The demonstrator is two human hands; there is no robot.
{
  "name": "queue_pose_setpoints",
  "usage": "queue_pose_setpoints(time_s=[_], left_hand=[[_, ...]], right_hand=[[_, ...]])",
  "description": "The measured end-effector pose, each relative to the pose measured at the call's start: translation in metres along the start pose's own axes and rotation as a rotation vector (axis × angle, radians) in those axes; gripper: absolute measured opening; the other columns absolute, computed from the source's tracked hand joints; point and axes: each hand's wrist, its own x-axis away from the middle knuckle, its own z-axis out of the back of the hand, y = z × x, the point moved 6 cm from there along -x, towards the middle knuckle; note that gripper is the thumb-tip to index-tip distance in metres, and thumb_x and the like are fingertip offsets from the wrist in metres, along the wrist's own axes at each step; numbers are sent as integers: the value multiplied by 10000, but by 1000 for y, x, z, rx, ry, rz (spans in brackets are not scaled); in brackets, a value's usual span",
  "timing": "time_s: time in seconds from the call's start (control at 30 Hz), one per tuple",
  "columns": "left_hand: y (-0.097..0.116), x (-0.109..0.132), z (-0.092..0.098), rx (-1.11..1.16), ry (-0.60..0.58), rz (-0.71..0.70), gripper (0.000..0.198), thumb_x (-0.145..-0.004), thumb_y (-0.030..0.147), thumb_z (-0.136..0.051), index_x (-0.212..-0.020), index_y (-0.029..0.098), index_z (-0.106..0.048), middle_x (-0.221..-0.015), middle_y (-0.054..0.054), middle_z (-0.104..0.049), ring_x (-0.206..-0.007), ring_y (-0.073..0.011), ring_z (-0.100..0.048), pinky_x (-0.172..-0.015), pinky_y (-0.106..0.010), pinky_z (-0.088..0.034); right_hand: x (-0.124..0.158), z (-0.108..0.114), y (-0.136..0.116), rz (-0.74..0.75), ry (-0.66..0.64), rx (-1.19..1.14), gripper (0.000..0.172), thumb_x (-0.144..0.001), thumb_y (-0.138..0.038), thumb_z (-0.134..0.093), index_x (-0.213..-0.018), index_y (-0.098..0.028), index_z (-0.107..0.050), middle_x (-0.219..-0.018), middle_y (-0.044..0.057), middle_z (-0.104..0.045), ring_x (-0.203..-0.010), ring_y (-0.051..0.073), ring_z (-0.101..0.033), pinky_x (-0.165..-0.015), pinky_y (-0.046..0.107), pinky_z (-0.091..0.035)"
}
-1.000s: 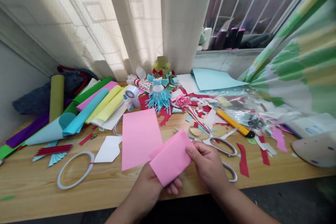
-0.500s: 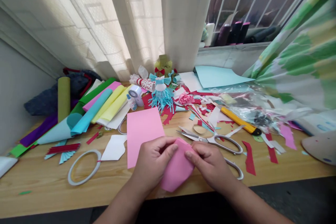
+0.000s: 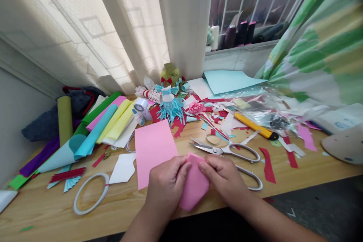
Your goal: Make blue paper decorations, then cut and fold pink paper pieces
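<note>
A small piece of pink paper is held up between my two hands at the front edge of the table. My left hand pinches its upper left side, thumb on the near face. At the upper right corner, my right hand grips it the same way. Behind my left hand lies a larger pink sheet, flat on the wood. Silver scissors rest partly open just beyond my right hand, one handle loop close to my wrist. Fingertips behind the held paper are hidden.
A roll of double-sided tape and a white paper cutout lie at left. Rolled coloured papers stack behind them. A blue fringed paper figure stands at the back, amid red scraps. Right are a yellow utility knife and clear plastic.
The view has tilted and shifted slightly. Both hands still hold the small pink paper, and my left fingers have curled in more tightly at its edge.
</note>
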Motion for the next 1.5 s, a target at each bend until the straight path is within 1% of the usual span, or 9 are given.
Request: queue_pose_setpoints(time_s=[0.33, 0.47, 0.53, 0.63, 0.73, 0.93, 1.2, 1.37, 1.5], left_hand=[[-6, 4, -4, 100, 35, 185, 186, -850, 265, -531, -740, 188, -660, -646, 28, -670, -570, -106, -589, -558, -183, -418], [-11, 5, -2, 113, -17, 264, 248, -848, 331, -517, -683, 185, -632, -578, 30, -620, -515, -113, -533, -504, -193, -389], [-12, 5, 1, 89, -32, 289, 283, -851, 357, -505, -650, 183, -601, -547, 30, -588, -495, -116, -508, -491, -198, -376], [-11, 6, 6, 58, -25, 311, 307, -861, 379, -482, -643, 188, -584, -539, 28, -571, -483, -122, -485, -488, -209, -363], [-8, 7, 8, 22, -13, 276, 314, -866, 381, -474, -637, 193, -578, -529, 30, -555, -473, -120, -479, -490, -214, -349], [-8, 14, 1, -61, 72, 146, 277, -880, 320, -460, -644, 199, -540, -483, 49, -478, -412, -103, -435, -478, -217, -308], [-12, 17, -8, 5, 133, 254, 282, -898, 325, -430, -651, 200, -481, -511, 51, -463, -449, -106, -433, -478, -220, -303], [-11, 17, -10, 77, 144, 327, 307, -899, 343, -414, -637, 196, -477, -514, 50, -441, -461, -106, -424, -483, -218, -318], [-10, 17, -9, 87, 158, 326, 322, -895, 339, -416, -613, 195, -474, -509, 52, -419, -462, -104, -406, -485, -222, -315]], right_hand=[[0, 3, -3, 74, 35, 55, 360, -873, -343, -475, -561, -189, -383, -542, -38, -414, -520, 106, -399, -523, 239, -289], [-4, 5, -4, 30, -126, -160, 216, -810, -323, -590, -669, -166, -546, -652, -10, -527, -609, 125, -478, -565, 225, -356], [-5, 5, -7, 58, -221, -208, 225, -761, -331, -663, -647, -159, -572, -676, -9, -535, -636, 127, -491, -587, 220, -371], [-3, 0, -15, 170, -401, -200, 294, -705, -396, -719, -593, -158, -586, -709, -9, -524, -682, 133, -505, -619, 217, -380], [1, -4, -19, 241, -488, -113, 281, -779, -401, -647, -625, -170, -609, -735, -8, -532, -689, 130, -518, -633, 215, -391], [-3, -4, -17, 193, -398, -18, 297, -837, -321, -576, -583, -168, -564, -697, -5, -545, -648, 127, -526, -615, 225, -395], [-4, -2, 3, -56, 76, -286, 264, -815, -377, -556, -647, -194, -465, -637, -10, -514, -589, 133, -480, -548, 240, -405], [-2, 3, -5, 25, 259, -234, 96, -831, -283, -558, -807, -191, -545, -707, -3, -580, -636, 137, -555, -603, 237, -452], [-1, 4, -14, 109, 281, -201, 106, -849, -223, -541, -880, -202, -640, -810, 25, -687, -736, 154, -633, -682, 244, -480]])
